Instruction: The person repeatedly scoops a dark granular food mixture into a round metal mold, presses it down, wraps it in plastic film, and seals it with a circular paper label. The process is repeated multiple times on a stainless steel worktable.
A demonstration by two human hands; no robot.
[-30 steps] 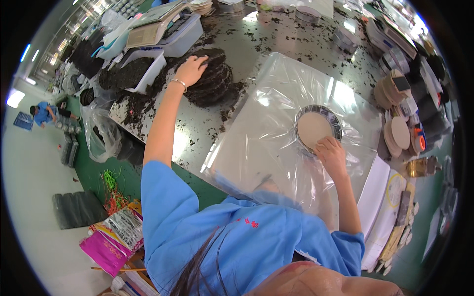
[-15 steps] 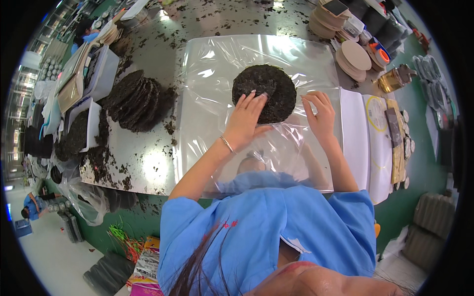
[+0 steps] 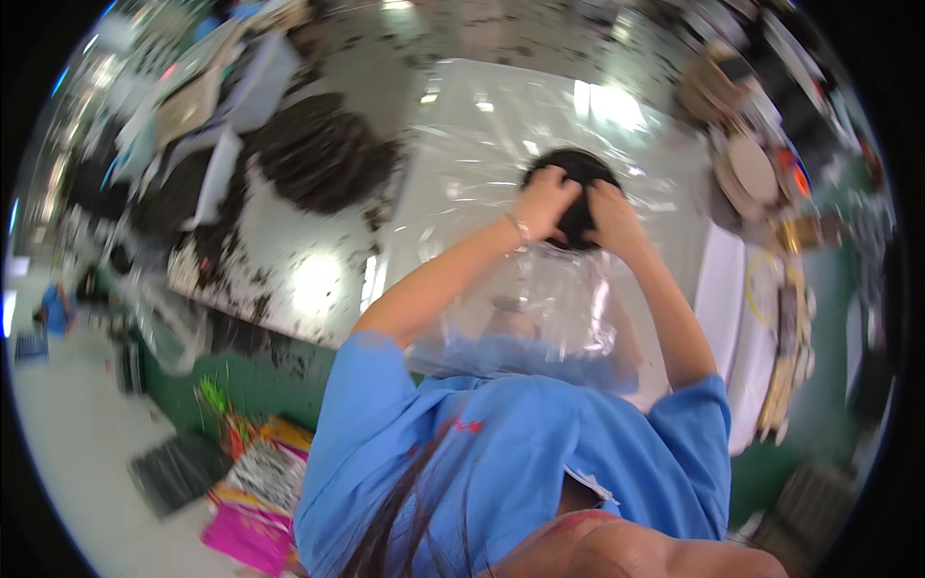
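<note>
A dark, round cake of what looks like dried seaweed [image 3: 577,223] lies on a clear plastic sheet [image 3: 472,125] spread over the metal table. My left hand [image 3: 545,200] grips its left side with curled fingers. On its right side my right hand [image 3: 611,217] is closed in the same way, thumb towards me. The fingers cover much of the cake, and its underside is hidden. To the left of the plastic, a fanned pile of similar dark cakes [image 3: 323,159] rests on the table, blurred by motion.
Dark crumbs litter the metal table [image 3: 279,236]. At the left stand a white tub [image 3: 221,178] with dark matter and a larger pale bin [image 3: 265,82]. Pale round discs [image 3: 752,166], an amber container [image 3: 798,233] and white sheets [image 3: 721,279] line the right side.
My right hand has come from beside the cake onto its right edge. The left hand has shifted to its left edge, fingers now curled. The whole view has turned and blurred.
</note>
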